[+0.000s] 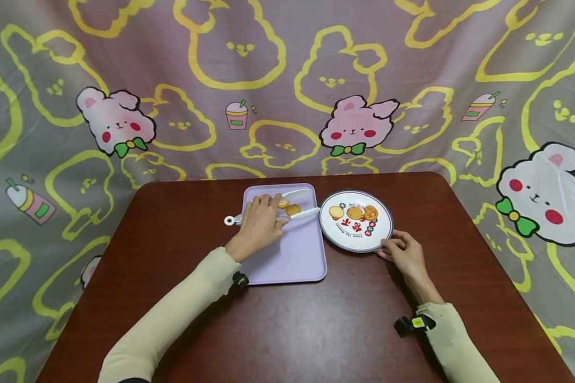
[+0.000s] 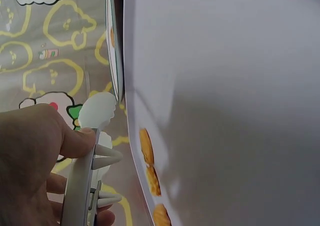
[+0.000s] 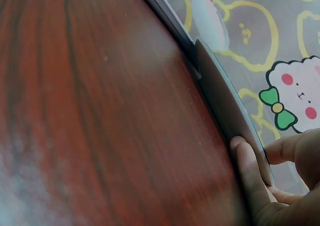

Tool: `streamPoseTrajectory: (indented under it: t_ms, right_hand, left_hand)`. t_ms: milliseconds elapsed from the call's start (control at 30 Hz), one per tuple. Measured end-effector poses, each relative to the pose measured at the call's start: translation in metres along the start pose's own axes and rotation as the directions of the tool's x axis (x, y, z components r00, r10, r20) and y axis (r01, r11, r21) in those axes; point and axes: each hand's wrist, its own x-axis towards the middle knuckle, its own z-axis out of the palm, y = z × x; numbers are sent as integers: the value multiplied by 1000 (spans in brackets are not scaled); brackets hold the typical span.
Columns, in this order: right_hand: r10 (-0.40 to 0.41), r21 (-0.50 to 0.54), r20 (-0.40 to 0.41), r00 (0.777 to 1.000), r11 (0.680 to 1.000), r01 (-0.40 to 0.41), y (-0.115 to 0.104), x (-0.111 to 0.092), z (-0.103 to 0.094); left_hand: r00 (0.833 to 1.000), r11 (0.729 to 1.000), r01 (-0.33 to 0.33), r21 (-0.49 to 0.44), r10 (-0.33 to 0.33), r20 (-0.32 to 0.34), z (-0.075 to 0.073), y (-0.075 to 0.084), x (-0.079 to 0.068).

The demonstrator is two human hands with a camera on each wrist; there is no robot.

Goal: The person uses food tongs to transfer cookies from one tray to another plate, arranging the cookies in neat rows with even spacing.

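My left hand (image 1: 260, 221) grips a pair of tongs (image 2: 77, 191) with white scalloped tips, held over the lilac tray (image 1: 287, 260). In the head view the spread tips lie on either side of a round cookie (image 1: 293, 209); whether they touch it I cannot tell. Another cookie (image 1: 283, 204) sits just beside it, partly behind the fingers. My right hand (image 1: 407, 255) pinches the near right rim of a white plate (image 1: 333, 230), thumb above and fingers below. On that plate are a pale round cookie (image 1: 336, 212), a browner one (image 1: 354, 213) and a pretzel-shaped one (image 1: 371, 213).
Tray and plate stand side by side on a dark brown wooden table (image 1: 316, 330), the plate close to the tray's right edge. A patterned curtain (image 1: 278, 149) hangs behind the table and along both sides. Each wrist wears a small black camera.
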Motion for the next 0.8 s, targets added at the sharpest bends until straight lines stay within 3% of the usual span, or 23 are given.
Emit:
streamPoseTrajectory:
  t_ms: [433, 800]
  right_hand:
    - [3, 2, 0, 1000, 1000, -3, -1, -2, 0]
    - [-1, 11, 2, 1000, 1000, 1, -3, -2, 0]
  left_hand:
    - [998, 998, 62, -32, -62, 15, 2, -18, -14]
    - [996, 997, 81, -11, -80, 26, 1, -20, -24]
